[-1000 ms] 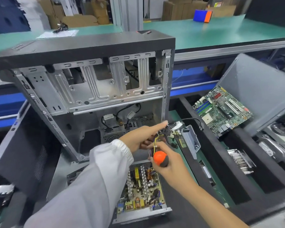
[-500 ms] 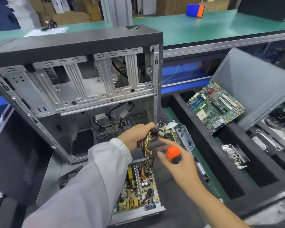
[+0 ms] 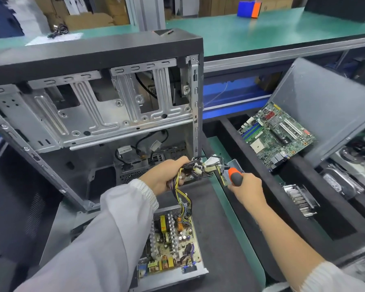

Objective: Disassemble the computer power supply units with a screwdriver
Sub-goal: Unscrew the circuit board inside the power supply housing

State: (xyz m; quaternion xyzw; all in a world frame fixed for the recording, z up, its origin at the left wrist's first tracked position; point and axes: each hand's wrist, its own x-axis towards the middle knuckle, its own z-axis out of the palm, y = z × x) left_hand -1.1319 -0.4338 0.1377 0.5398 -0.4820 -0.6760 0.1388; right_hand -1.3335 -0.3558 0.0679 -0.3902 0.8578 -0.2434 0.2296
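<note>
Power supply unit [image 3: 169,247]: lay on the dark table [image 3: 217,224] in front of the computer case [image 3: 93,114], cover already off, circuit board exposed in its metal tray
Cable harness [image 3: 185,186]: remained attached to the board at one end, lifted clear above the unit at the other
Left grip [image 3: 167,178]: clenched around the cable harness, connectors bunched beyond the fingers
Right grip [image 3: 247,186]: clenched around the orange-and-black handle of the screwdriver [image 3: 235,178], tip hidden behind the small grey part [image 3: 233,166] just beside the connectors
Done, as judged: unit removed from the case, lid opened
Left, as judged: board not yet separated from the tray, harness not yet freed; board screws too small to tell
Sorted parts: motherboard [image 3: 276,133] propped in the bin to the right, heatsink [image 3: 299,199] in the next compartment
</note>
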